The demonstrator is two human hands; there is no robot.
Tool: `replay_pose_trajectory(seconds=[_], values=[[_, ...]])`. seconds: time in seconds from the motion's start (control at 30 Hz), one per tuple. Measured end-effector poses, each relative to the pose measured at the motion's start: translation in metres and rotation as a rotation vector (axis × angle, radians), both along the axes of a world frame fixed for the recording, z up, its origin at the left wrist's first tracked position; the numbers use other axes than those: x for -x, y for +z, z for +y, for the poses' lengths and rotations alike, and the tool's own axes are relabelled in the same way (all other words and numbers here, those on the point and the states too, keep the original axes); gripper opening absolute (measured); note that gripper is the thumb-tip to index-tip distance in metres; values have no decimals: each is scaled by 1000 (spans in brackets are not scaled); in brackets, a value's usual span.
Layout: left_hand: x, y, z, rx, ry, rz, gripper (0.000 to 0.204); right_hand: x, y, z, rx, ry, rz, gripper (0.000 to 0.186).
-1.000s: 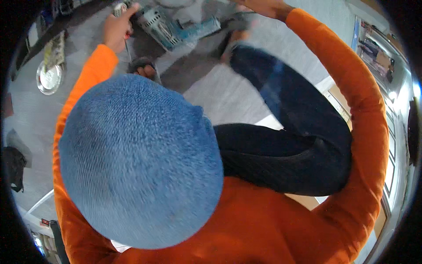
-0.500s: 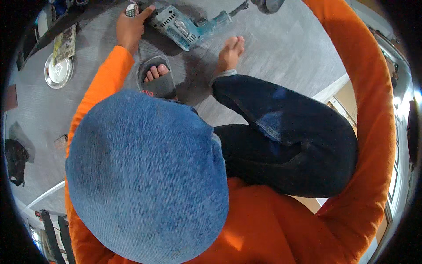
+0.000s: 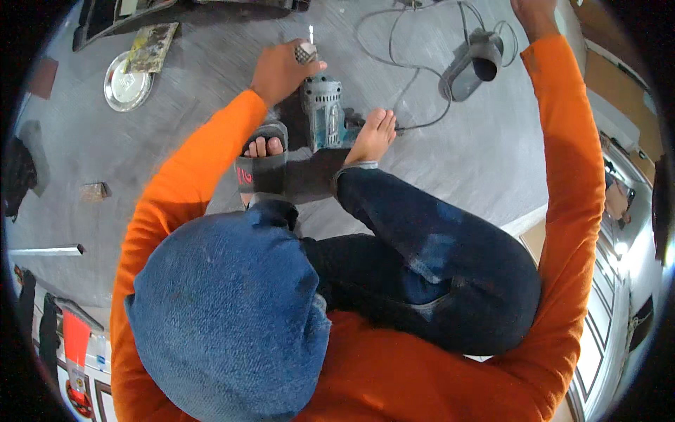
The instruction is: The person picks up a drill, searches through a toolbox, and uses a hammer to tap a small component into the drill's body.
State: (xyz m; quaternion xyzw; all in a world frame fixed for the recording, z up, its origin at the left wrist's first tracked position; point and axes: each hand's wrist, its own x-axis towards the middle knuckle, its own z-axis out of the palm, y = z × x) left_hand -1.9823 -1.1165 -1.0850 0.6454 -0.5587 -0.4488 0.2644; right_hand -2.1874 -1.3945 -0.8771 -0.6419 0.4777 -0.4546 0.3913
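Observation:
My left hand (image 3: 285, 70) is closed around the front end of a teal and grey power drill (image 3: 325, 112), at a small knurled metal part (image 3: 304, 52), with a thin bit (image 3: 311, 32) pointing away from me. The drill lies on the grey floor between my sandalled left foot (image 3: 261, 148) and my bare right foot (image 3: 377, 130). My right hand (image 3: 536, 15) is at the top right, its fingers cut off by the frame edge. A black cable (image 3: 429, 121) loops from the drill toward a loose grey sandal (image 3: 467, 70).
A silver round plate (image 3: 125, 91) lies under a stained board (image 3: 151, 46) at upper left. A dark tray-like object (image 3: 105, 28), a small block (image 3: 94, 191) and a metal strip (image 3: 49, 250) lie around. My raised denim knee (image 3: 225, 309) fills the lower left.
My left hand has moved right and toward me, turning the drill from sideways to lengthwise. My bare foot is now beside the drill's handle, and more cable shows at upper right.

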Motion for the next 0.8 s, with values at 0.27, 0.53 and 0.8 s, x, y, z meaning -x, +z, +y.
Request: replay_pose_trajectory(seconds=[0.27,0.53,0.8], values=[[-32,46,-14,89,82,-129,41,-28,-9,71,-456,270,21,43],[-14,135,-72,-120,-113,434,32,33,-54,114,-774,252,-150,19],[14,112,-124,-244,-230,460,25,56,-83,144,-739,95,-50,23]])
